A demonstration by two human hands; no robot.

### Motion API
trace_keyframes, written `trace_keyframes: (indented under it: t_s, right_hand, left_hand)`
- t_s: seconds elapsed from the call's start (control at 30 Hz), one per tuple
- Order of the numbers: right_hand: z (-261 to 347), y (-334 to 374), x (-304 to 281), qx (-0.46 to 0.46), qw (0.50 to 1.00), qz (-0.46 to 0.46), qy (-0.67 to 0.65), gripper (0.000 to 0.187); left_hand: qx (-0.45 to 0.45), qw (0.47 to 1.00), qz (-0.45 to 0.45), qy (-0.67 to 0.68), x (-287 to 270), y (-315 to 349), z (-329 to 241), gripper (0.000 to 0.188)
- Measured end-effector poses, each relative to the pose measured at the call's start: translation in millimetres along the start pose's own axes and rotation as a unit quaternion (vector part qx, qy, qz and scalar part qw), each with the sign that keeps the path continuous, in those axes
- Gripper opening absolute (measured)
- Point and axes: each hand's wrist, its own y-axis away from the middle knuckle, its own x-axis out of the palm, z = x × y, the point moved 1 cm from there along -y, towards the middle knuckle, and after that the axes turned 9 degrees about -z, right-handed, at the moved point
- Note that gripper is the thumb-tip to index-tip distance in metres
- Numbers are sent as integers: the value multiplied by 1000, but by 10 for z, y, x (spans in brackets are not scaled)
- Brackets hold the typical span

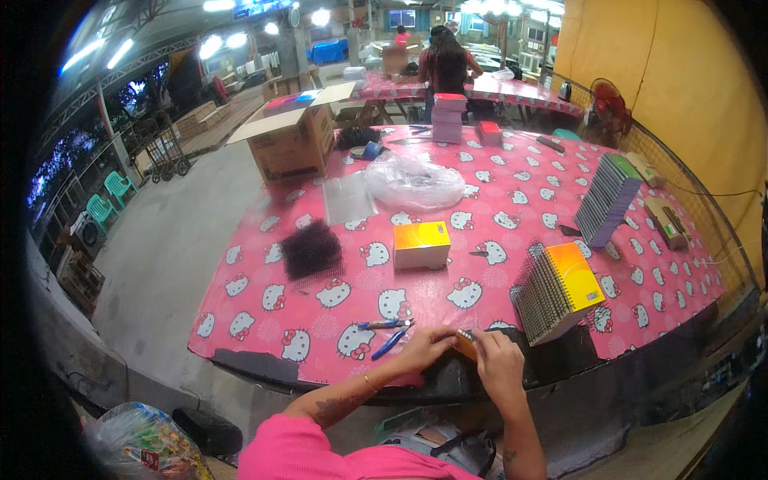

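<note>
At the near edge of the table, my left hand and my right hand both grip a small orange notebook, its bound edge upward between my fingers. Just left of my left hand lie blue-handled pliers and a second blue-and-dark hand tool. To the right of my right hand stands a leaning stack of spiral notebooks with yellow-orange covers. A shorter block of yellow-covered pads sits farther ahead. Left of it is a tangled heap of black binding coils.
A pink patterned cloth covers the table. Beyond are a clear plastic bag, a cardboard box, a tall notebook stack and stacked red-topped pads. Another person stands at the far table.
</note>
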Motion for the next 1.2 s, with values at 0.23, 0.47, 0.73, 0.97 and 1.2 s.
trace_keyframes:
  t_s: [0.23,0.47,0.73,0.97,1.2]
  right_hand:
    - [43,-40,48,0,1000,26,17,17]
    - [59,-50,33,57,998,13,3,17]
    - [105,-16,79,46,999,-2,5,19]
    - [99,1,83,46,999,-12,-1,18]
    - [74,-2,81,51,999,-6,11,17]
  left_hand:
    - [-6,1000,-22,-9,-25,6,-37,26]
    - [116,813,-71,-565,-712,357,-491,42]
    - [-73,982,-87,-152,-672,493,-209,38]
    - [-318,892,-14,322,-162,507,-477,39]
    - [-328,872,-16,363,-134,452,-480,38]
